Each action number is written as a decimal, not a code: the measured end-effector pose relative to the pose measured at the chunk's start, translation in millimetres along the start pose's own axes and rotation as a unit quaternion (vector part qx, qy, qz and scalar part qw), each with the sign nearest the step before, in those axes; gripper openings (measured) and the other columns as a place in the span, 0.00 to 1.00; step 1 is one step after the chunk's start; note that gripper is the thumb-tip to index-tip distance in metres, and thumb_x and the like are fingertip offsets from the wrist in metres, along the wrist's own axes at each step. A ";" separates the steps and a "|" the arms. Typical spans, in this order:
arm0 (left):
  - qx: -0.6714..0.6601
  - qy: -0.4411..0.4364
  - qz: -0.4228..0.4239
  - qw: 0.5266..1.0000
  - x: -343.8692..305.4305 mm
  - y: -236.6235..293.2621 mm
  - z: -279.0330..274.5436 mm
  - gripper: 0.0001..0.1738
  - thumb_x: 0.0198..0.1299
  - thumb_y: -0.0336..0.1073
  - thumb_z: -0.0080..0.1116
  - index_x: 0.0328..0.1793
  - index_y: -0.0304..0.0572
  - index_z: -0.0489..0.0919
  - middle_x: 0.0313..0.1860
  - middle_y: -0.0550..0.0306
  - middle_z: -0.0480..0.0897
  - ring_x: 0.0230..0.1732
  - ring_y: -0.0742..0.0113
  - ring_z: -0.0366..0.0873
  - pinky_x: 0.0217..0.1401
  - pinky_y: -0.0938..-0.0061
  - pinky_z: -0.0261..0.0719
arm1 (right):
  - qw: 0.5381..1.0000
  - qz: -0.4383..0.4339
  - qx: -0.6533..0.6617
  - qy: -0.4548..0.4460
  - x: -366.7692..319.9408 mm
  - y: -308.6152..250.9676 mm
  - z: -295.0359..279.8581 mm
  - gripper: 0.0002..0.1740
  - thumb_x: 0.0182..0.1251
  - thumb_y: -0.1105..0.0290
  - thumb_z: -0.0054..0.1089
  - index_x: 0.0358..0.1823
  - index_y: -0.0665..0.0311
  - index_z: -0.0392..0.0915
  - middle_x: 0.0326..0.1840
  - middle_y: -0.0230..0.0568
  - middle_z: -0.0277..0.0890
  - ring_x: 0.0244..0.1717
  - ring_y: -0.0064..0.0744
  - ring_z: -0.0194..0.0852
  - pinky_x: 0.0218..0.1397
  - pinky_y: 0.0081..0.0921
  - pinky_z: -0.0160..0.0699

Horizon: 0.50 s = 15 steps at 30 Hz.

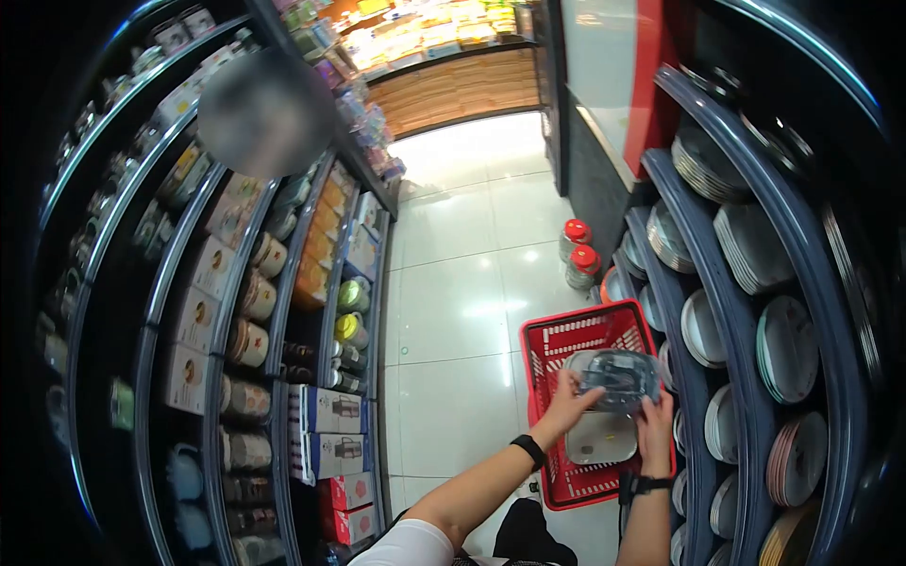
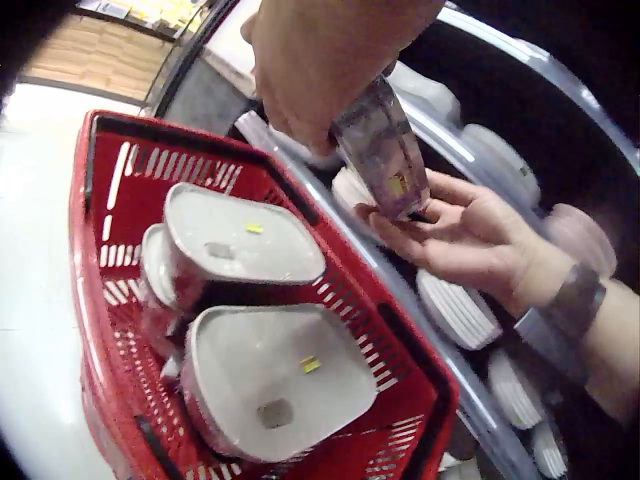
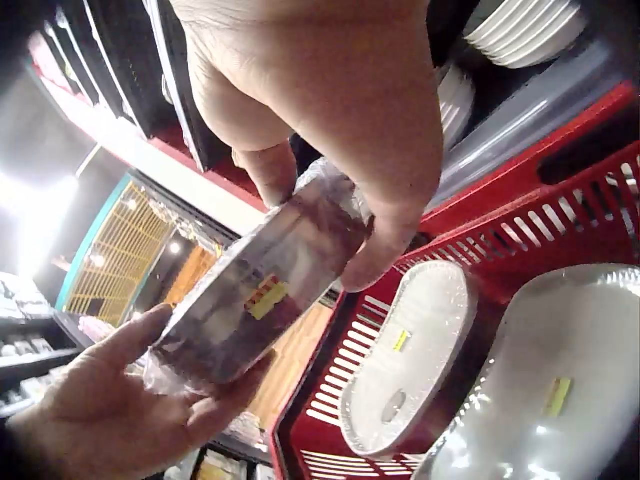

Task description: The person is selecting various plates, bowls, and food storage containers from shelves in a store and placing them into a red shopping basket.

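Both hands hold a dark dish wrapped in clear plastic (image 1: 618, 377) above a red shopping basket (image 1: 543, 344) on the floor. My left hand (image 1: 578, 396) grips its left end, and my right hand (image 1: 653, 407) pinches its right end between thumb and fingers. A yellow sticker shows on the wrapped dish (image 3: 260, 290) in the right wrist view. In the left wrist view the wrapped dish (image 2: 385, 150) stands on edge between the left hand (image 2: 320, 70) above and the right hand (image 2: 450, 235) below. Several white lidded dishes (image 2: 240, 240) lie in the basket (image 2: 100, 200).
Blue shelves on the right (image 1: 746, 311) carry stacks of plates (image 1: 788, 344). Shelves on the left (image 1: 283, 311) hold boxes and jars. Two red-lidded jars (image 1: 578, 255) stand on the white tiled floor (image 1: 453, 311) beyond the basket.
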State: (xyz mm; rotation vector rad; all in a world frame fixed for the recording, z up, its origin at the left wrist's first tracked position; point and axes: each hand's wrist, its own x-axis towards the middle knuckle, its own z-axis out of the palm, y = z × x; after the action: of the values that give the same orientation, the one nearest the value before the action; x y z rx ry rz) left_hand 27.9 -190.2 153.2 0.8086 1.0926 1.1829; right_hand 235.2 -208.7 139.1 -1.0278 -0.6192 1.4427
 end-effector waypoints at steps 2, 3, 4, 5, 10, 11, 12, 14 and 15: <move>0.027 -0.013 0.037 0.999 -18.5 19.5 7.4 0.28 0.59 0.40 0.70 0.51 0.43 0.60 0.42 0.56 0.67 0.44 0.70 0.67 0.49 0.72 0.74 | 0.998 -0.018 0.054 -0.021 -28.4 -20.9 15.7 0.23 0.72 0.76 0.54 0.65 0.61 0.61 0.59 0.46 0.72 0.60 0.39 0.71 0.67 0.42 0.70; 0.096 -0.013 0.084 0.992 -31.5 33.9 10.4 0.28 0.59 0.39 0.71 0.51 0.44 0.61 0.42 0.58 0.67 0.43 0.71 0.66 0.45 0.74 0.73 | 0.998 -0.018 0.062 -0.013 -40.3 -27.3 16.0 0.24 0.71 0.76 0.54 0.66 0.61 0.60 0.61 0.47 0.71 0.61 0.40 0.71 0.67 0.42 0.70; 0.169 -0.006 0.128 0.977 -47.2 48.0 11.1 0.28 0.58 0.38 0.71 0.51 0.44 0.61 0.42 0.60 0.66 0.42 0.72 0.66 0.41 0.75 0.72 | 0.997 -0.014 0.073 -0.011 -52.9 -32.3 18.7 0.25 0.71 0.77 0.53 0.67 0.61 0.59 0.62 0.48 0.70 0.62 0.41 0.71 0.67 0.43 0.70; 0.160 -0.008 0.130 0.979 -61.9 52.6 10.3 0.27 0.58 0.38 0.71 0.50 0.44 0.61 0.42 0.61 0.65 0.41 0.72 0.65 0.41 0.75 0.72 | 0.997 -0.009 0.071 -0.019 -69.8 -42.6 32.8 0.26 0.71 0.77 0.54 0.68 0.62 0.59 0.63 0.48 0.69 0.61 0.40 0.71 0.65 0.39 0.72; 0.153 0.056 0.237 0.958 -152.5 109.1 -34.9 0.29 0.58 0.42 0.72 0.51 0.45 0.61 0.41 0.62 0.62 0.39 0.74 0.61 0.39 0.78 0.66 | 0.992 0.069 -0.092 -0.058 -157.3 -114.1 134.2 0.37 0.67 0.70 0.61 0.75 0.64 0.55 0.70 0.50 0.63 0.65 0.43 0.67 0.64 0.36 0.71; 0.142 0.075 0.208 0.965 -174.9 125.6 -52.2 0.29 0.57 0.40 0.70 0.51 0.43 0.60 0.42 0.59 0.63 0.44 0.69 0.62 0.48 0.73 0.67 | 0.988 0.073 -0.095 -0.101 -164.6 -103.2 161.7 0.37 0.67 0.70 0.61 0.75 0.64 0.55 0.70 0.50 0.63 0.65 0.43 0.67 0.64 0.36 0.71; 0.127 0.091 0.178 0.971 -196.6 142.6 -65.9 0.28 0.57 0.38 0.69 0.52 0.42 0.59 0.43 0.56 0.63 0.48 0.65 0.63 0.56 0.69 0.67 | 0.982 0.073 -0.096 -0.142 -170.8 -93.1 186.3 0.37 0.68 0.70 0.62 0.75 0.64 0.55 0.70 0.51 0.63 0.65 0.43 0.67 0.64 0.36 0.71; 0.078 0.149 0.254 0.953 -231.0 154.8 -102.1 0.27 0.57 0.37 0.69 0.49 0.42 0.59 0.41 0.57 0.63 0.46 0.66 0.63 0.56 0.69 0.66 | 0.969 0.070 -0.097 -0.218 -191.1 -72.3 236.0 0.36 0.68 0.70 0.62 0.74 0.65 0.56 0.70 0.51 0.63 0.65 0.44 0.67 0.64 0.37 0.72; 0.100 0.174 0.264 0.943 -253.1 165.3 -120.8 0.27 0.57 0.37 0.69 0.49 0.42 0.60 0.40 0.58 0.63 0.45 0.67 0.62 0.54 0.71 0.67 | 0.960 0.068 -0.093 -0.253 -201.2 -60.1 254.6 0.36 0.68 0.70 0.62 0.74 0.65 0.57 0.70 0.51 0.63 0.65 0.44 0.67 0.64 0.37 0.72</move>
State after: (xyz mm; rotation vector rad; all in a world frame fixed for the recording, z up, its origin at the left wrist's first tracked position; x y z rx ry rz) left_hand -142.2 -406.0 327.7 1.1232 1.3475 1.7321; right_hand 27.6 -345.0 356.5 -0.8545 -1.0866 1.8153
